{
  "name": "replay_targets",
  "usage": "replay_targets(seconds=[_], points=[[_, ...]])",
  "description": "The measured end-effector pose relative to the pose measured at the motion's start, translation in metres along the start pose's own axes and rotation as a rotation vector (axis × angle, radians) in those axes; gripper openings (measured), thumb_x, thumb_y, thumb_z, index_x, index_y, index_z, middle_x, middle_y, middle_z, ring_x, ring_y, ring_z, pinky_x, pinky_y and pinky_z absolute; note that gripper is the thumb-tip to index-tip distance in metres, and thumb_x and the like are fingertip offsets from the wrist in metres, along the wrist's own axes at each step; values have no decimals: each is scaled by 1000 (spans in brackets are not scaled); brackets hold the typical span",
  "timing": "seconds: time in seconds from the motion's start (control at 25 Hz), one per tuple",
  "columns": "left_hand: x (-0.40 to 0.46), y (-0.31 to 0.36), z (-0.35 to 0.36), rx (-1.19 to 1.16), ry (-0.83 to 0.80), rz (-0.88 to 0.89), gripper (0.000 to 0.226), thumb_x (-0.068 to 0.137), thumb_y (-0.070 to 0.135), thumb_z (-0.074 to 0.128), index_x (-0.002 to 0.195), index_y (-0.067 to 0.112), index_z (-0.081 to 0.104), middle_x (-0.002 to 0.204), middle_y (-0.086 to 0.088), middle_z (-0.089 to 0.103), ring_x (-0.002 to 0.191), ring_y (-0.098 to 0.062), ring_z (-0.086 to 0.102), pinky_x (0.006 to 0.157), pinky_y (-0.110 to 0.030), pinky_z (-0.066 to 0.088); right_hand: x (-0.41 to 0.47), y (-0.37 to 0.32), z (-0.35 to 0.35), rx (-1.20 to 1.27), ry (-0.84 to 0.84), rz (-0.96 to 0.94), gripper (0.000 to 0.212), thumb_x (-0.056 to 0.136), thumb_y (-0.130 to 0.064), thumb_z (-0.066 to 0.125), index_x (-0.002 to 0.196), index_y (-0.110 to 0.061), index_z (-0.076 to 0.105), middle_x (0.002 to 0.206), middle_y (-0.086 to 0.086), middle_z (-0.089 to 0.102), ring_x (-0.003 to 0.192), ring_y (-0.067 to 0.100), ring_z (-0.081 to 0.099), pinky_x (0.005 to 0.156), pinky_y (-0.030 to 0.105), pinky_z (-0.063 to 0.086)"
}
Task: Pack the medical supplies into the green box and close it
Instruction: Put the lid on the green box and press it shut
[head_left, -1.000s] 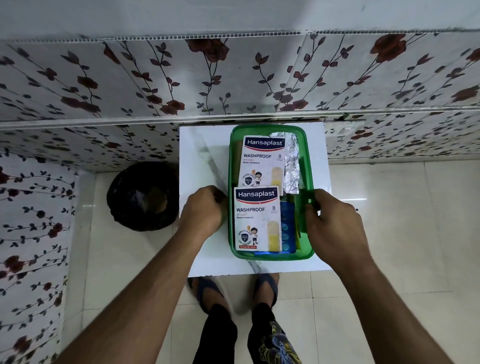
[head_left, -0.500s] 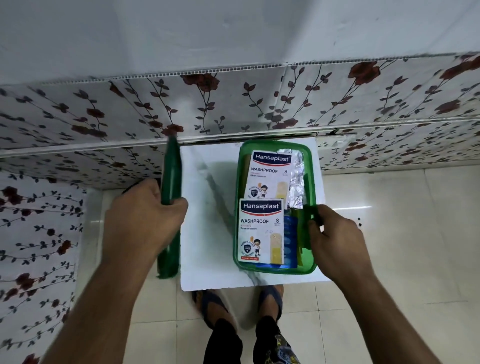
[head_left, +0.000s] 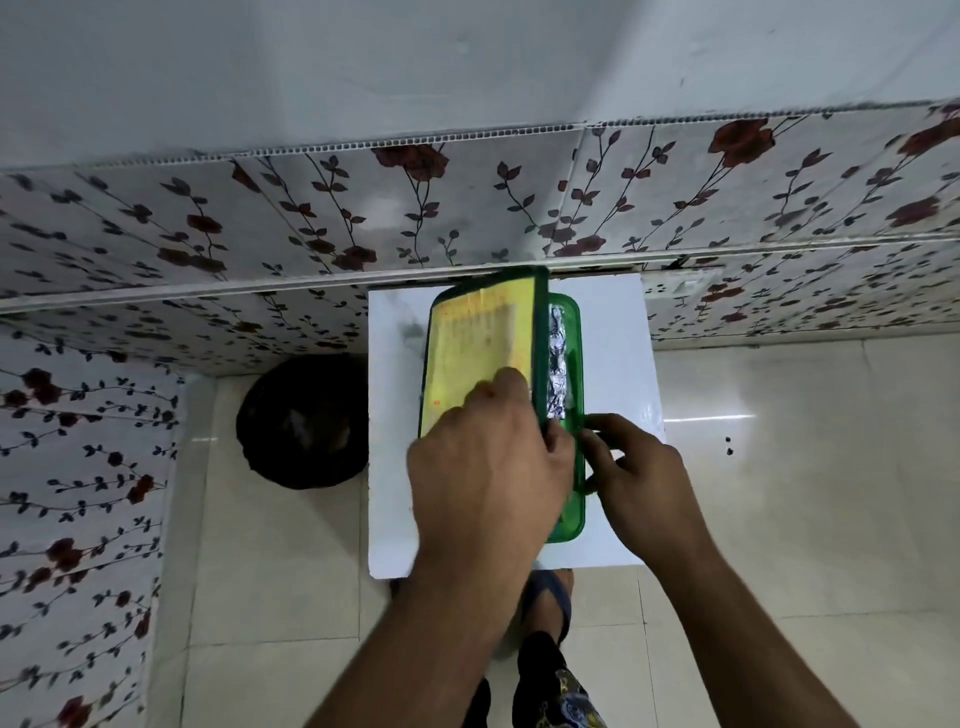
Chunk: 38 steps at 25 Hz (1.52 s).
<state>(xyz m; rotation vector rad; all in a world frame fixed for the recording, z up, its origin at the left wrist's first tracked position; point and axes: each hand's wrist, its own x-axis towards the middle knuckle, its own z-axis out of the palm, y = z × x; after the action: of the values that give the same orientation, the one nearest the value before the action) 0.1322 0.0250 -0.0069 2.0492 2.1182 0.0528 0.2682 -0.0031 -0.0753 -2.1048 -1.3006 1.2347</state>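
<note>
Green box (head_left: 574, 332) on white table (head_left: 613, 332), foil strip (head_left: 558, 364) inside; left hand (head_left: 488, 467) grips tilted lid (head_left: 480, 353), right hand (head_left: 631, 467) pinches box rim; align edges squarely, then press down evenly.

green box (head_left: 575, 499), green lid (head_left: 540, 332) with yellow label, silver foil strip (head_left: 558, 374), white marbled worktop (head_left: 618, 364), red-rose floral wall panels (head_left: 467, 208), black bin (head_left: 304, 421)

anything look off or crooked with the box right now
Only the lid: it is not seated. The left hand holds it tilted over the left part of the green box, so a strip of silver foil packets along the right side is uncovered. The right hand steadies the box's right rim. Nothing looks spilled or damaged.
</note>
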Motion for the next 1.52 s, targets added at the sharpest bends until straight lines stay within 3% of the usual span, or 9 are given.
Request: replay_targets(seconds=[0.24, 0.36, 0.48, 0.56, 0.84, 1.0, 1.16, 1.28, 1.52], points=[[-10, 2, 27, -83, 98, 90, 24, 81, 39, 60, 82, 16, 62, 72, -3, 61, 58, -24, 58, 56, -31, 40, 1, -1, -12, 153, 60, 38, 20, 97, -23, 52, 108, -32, 67, 95, -11, 72, 68, 2, 70, 72, 31, 57], [12, -44, 31, -396, 178, -169, 35, 88, 41, 57, 111, 15, 62, 103, -5, 68, 90, -22, 63, 74, -36, 50, -1, -12, -12, 121, 207, -5, 13, 93, -24, 58, 96, -32, 67, 83, -13, 69, 64, 5, 65, 57, 16, 48], [30, -78, 41, -840, -135, -456, 50, 92, 46, 55, 138, 29, 47, 134, 6, 58, 121, -16, 54, 91, -33, 44, -9, -28, -2, -90, 157, -48, 15, 89, -44, 58, 92, -32, 67, 80, -14, 67, 68, 7, 64, 61, 27, 50], [31, -77, 48, -1040, -316, -465, 40, 94, 44, 52, 135, 41, 48, 123, 15, 64, 112, -12, 62, 84, -33, 49, -9, -35, 3, -262, 116, -59, 26, 88, -53, 55, 96, -31, 65, 85, -12, 66, 76, 12, 64, 62, 27, 47], [23, -59, 50, -1049, -339, -361, 43, 96, 34, 53, 136, 43, 42, 114, 22, 64, 99, 0, 62, 79, -27, 50, -4, -34, -8, -188, 110, 67, 40, 86, -51, 60, 120, -32, 48, 84, -16, 62, 78, 9, 63, 68, 32, 52], [24, -58, 45, -1064, -325, -390, 48, 93, 36, 57, 138, 41, 41, 118, 23, 62, 102, -2, 62, 85, -31, 50, 8, -28, -9, 23, 18, 115, 42, 87, -39, 65, 125, -33, 48, 106, -9, 61, 88, 7, 62, 73, 34, 55], [68, -66, 46, -1103, -258, -420, 52, 93, 44, 55, 142, 36, 41, 144, 8, 50, 125, -12, 52, 100, -34, 42, 46, -46, -6, 330, 95, 86, 38, 98, -34, 52, 135, -27, 52, 121, -7, 60, 103, 7, 58, 71, 16, 45], [109, -55, 50, -1199, -307, -399, 34, 96, 43, 49, 125, 28, 59, 119, 6, 66, 110, -11, 61, 91, -31, 46, 90, -61, 4, 420, 74, 113, 37, 101, -38, 41, 114, -14, 67, 104, -2, 70, 97, 16, 65, 84, 31, 50], [118, -56, 77, -1237, -259, -408, 41, 96, 48, 43, 115, 19, 65, 108, 1, 71, 99, -14, 64, 90, -33, 49, 105, -60, 20, 462, 161, 108, 42, 102, -39, 41, 84, -11, 66, 72, -2, 62, 70, 16, 56, 66, 29, 41]])
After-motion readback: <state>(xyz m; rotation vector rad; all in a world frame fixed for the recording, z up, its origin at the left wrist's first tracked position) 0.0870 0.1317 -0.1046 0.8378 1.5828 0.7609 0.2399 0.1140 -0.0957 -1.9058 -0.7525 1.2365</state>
